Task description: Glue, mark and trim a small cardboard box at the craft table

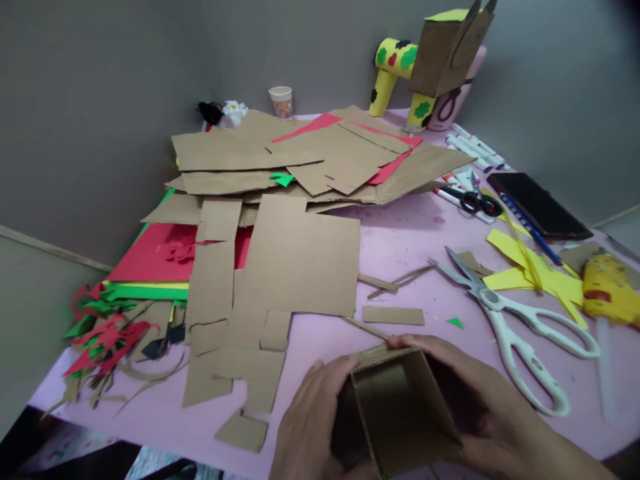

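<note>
An open-topped cardboard box (407, 413) is held near the front edge of the table, its hollow inside facing me. My left hand (313, 417) is wrapped round its left side, and my right hand (493, 407) grips the right side with fingers along the far edge. Part of the fingers lies hidden behind the box walls. Just beyond the box are a thin cardboard strip (393, 315) and a large flat cardboard piece (305, 263). White-handled scissors (515, 320) lie spread apart to the right of my right hand.
Stacked cardboard sheets (300, 157) fill the back. Coloured paper scraps (107, 343) lie left. On the right are a yellow glue gun (610, 287), yellow paper strips (545, 280), a phone (540, 203), black scissors (480, 202) and markers (473, 150). A yellow-and-cardboard figure (435, 63) and paper cup (281, 101) stand behind.
</note>
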Action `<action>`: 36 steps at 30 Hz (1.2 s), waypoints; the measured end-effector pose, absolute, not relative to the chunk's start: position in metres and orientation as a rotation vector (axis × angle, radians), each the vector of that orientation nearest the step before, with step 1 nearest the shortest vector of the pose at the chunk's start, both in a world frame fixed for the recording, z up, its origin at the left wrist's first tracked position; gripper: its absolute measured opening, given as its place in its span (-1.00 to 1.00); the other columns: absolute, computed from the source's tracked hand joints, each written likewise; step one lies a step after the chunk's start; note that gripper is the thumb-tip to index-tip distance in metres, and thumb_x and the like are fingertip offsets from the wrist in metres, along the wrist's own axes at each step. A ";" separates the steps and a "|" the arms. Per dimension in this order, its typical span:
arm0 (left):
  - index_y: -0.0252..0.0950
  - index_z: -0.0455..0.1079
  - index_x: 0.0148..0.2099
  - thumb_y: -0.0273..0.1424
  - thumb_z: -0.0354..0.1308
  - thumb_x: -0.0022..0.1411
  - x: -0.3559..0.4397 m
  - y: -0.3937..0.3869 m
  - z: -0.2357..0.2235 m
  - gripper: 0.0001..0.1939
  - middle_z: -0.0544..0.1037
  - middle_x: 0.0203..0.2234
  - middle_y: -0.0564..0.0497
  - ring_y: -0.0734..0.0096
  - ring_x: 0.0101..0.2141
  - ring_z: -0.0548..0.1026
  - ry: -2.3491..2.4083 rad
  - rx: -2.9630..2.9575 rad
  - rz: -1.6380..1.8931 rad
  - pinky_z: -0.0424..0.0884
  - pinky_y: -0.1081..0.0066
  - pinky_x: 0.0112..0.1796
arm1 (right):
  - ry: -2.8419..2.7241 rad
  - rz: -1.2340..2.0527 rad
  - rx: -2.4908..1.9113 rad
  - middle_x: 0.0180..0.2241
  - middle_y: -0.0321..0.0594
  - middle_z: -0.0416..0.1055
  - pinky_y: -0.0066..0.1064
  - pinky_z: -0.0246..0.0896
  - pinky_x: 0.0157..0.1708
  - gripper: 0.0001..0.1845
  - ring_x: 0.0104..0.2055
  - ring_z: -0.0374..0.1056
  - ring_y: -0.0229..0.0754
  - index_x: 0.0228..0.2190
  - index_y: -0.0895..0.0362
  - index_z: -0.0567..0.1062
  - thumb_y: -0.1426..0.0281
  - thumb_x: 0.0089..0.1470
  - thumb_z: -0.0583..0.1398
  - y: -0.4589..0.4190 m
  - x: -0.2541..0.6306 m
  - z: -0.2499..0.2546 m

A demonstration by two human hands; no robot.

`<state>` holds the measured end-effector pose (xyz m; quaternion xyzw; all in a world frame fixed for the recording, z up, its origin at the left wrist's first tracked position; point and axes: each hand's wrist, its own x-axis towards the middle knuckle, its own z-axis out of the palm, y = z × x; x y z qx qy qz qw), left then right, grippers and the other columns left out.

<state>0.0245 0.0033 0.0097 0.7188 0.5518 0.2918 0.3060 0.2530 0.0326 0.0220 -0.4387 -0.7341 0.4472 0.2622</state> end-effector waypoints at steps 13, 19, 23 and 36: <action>-0.06 0.09 0.17 -0.37 0.21 0.06 0.024 0.003 0.014 -0.36 0.50 0.02 0.03 0.23 0.01 0.47 1.443 1.939 0.786 0.27 0.14 0.13 | -2.023 1.157 -1.140 0.12 -0.19 0.28 -0.19 0.23 0.10 -0.18 0.15 0.24 0.00 0.15 -0.20 0.05 0.31 -0.03 0.35 0.033 0.255 0.024; -0.07 0.11 0.16 -0.38 0.15 0.10 0.024 0.004 0.014 -0.42 0.49 0.03 0.02 0.24 0.01 0.47 1.422 1.929 0.795 0.26 0.15 0.14 | -2.019 1.184 -1.171 0.13 -0.19 0.26 -0.21 0.25 0.10 -0.19 0.15 0.24 -0.01 0.14 -0.21 0.05 0.32 -0.02 0.35 0.032 0.255 0.023; -0.07 0.11 0.17 -0.37 0.18 0.08 0.023 0.005 0.013 -0.40 0.49 0.03 0.01 0.22 0.01 0.47 1.423 1.922 0.795 0.27 0.15 0.13 | -1.987 1.272 -1.193 0.15 -0.20 0.22 -0.21 0.19 0.14 -0.18 0.18 0.18 -0.03 0.14 -0.19 0.05 0.33 -0.02 0.35 0.031 0.255 0.022; -0.06 0.15 0.14 -0.40 0.22 0.02 0.022 0.006 0.012 -0.37 0.51 0.00 0.02 0.18 -0.03 0.50 1.437 1.946 0.809 0.31 0.12 0.11 | -1.967 1.239 -1.156 0.10 -0.26 0.31 -0.28 0.28 0.03 -0.20 0.11 0.28 -0.06 0.09 -0.22 0.12 0.38 -0.08 0.38 0.037 0.250 0.028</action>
